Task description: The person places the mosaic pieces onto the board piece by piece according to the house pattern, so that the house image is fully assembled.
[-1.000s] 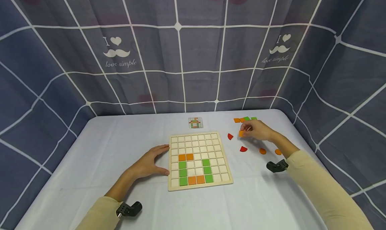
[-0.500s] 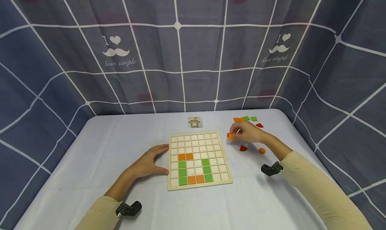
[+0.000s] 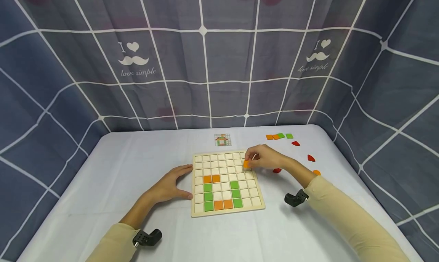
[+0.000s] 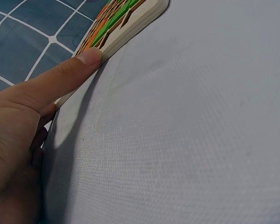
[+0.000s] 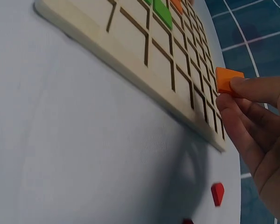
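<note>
A wooden grid board (image 3: 228, 212) lies on the white table, with several orange and green square tiles set in its cells. At its left edge, my left hand (image 3: 172, 185) rests with thumb and fingertips touching the rim; the left wrist view shows the thumb (image 4: 60, 79) against the board's side. Between thumb and fingers, my right hand (image 3: 265, 157) pinches an orange square tile (image 5: 227, 79) above the board's upper right part. The right hand hides some cells there.
A small pattern card (image 3: 222, 140) lies behind the board. Orange tiles (image 3: 269, 137) and green tiles (image 3: 289, 136) lie at the back right. Red quarter-round pieces (image 3: 311, 158) and an orange round piece (image 3: 316, 172) lie to the right. A grid-patterned curtain (image 3: 226, 63) surrounds the table.
My right hand has carried the orange square tile leftward from the table's right side to over the board. The left hand has stayed at the board's edge.
</note>
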{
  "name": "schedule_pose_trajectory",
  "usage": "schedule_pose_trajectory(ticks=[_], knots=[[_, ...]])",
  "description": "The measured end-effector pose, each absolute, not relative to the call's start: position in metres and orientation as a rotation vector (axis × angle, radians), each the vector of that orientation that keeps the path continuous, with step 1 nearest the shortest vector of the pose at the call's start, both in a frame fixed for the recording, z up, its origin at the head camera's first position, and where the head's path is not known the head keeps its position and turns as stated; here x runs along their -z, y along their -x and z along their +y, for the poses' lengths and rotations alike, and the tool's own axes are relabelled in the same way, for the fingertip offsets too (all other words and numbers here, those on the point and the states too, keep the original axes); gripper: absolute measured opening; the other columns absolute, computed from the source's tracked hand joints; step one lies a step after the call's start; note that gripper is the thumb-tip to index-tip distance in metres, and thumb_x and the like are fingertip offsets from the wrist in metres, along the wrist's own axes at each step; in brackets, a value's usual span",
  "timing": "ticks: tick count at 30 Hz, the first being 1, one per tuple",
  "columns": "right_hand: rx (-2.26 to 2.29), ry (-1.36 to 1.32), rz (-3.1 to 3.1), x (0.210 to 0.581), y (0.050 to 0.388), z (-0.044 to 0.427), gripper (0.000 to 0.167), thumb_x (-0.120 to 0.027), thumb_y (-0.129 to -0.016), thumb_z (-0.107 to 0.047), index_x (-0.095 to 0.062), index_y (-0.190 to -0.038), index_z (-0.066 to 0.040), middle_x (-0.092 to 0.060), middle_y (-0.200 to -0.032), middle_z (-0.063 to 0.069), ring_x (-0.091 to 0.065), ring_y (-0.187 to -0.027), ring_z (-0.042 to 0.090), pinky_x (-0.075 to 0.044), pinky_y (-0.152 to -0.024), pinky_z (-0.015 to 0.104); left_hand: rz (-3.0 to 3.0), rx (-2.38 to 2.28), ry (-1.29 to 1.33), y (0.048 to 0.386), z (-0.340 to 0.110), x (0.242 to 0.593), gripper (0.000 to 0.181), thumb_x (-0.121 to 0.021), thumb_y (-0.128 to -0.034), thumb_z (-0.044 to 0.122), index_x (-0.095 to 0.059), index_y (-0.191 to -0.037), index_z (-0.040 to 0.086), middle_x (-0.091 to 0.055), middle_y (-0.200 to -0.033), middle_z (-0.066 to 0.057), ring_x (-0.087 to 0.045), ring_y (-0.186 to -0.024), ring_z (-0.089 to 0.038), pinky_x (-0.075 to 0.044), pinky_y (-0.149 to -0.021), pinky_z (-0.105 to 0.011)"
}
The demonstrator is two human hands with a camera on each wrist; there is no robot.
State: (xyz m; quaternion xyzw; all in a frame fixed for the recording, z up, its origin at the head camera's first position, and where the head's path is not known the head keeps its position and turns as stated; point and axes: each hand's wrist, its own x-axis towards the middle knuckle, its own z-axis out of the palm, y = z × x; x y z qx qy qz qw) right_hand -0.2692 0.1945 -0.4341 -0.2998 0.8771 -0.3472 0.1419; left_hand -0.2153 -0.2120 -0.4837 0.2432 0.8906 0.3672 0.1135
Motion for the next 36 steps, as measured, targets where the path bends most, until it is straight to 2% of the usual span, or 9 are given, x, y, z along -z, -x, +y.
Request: schedule_pose_trajectory(ticks=[16, 25, 32, 36], knots=[[1.044, 1.042, 2.411, 0.445, 0.263, 0.145, 0.008, -0.075, -0.095, -0.006, -0.072, -0.097, -0.013, -0.070, -0.090, -0.009, -0.067, -0.085, 0.012, -0.057, -0.081, 0.031, 2.624, -1.071, -0.712, 0.215, -0.214, 0.483, 0.104, -0.096, -0.0709, 0.042, -0.047, -0.155, 0.004, -0.039, -0.162, -0.011, -0.028, -0.151, -0.039, -0.024, -0.121, -0.058], [1.041, 1.059, 2.369, 0.455, 0.256, 0.128, 0.010, -0.076, -0.093, -0.004, -0.072, -0.096, -0.013, -0.069, -0.083, -0.008, -0.063, -0.077, 0.011, -0.055, -0.072, 0.027, 2.619, -1.068, -0.714, 0.215, -0.210, 0.483, 0.104, -0.095, -0.0715, 0.042, -0.047, -0.155, 0.005, -0.039, -0.162, -0.010, -0.028, -0.151, -0.038, -0.023, -0.121, -0.058], [0.990, 1.114, 2.428, 0.460, 0.257, 0.119, 0.006, -0.076, -0.094, -0.008, -0.073, -0.096, -0.013, -0.067, -0.080, -0.011, -0.060, -0.073, 0.008, -0.053, -0.068, 0.025, 2.617, -1.082, -0.707, 0.214, -0.212, 0.483, 0.104, -0.096, -0.0707, 0.041, -0.047, -0.155, 0.005, -0.040, -0.161, -0.010, -0.028, -0.151, -0.038, -0.023, -0.121, -0.058], [0.902, 1.166, 2.510, 0.462, 0.256, 0.118, 0.003, -0.076, -0.095, -0.012, -0.077, -0.097, -0.014, -0.065, -0.085, -0.013, -0.059, -0.077, 0.006, -0.053, -0.071, 0.025, 2.621, -1.080, -0.710, 0.214, -0.212, 0.484, 0.104, -0.096, -0.0708, 0.042, -0.047, -0.155, 0.005, -0.040, -0.161, -0.010, -0.028, -0.151, -0.038, -0.024, -0.121, -0.058]])
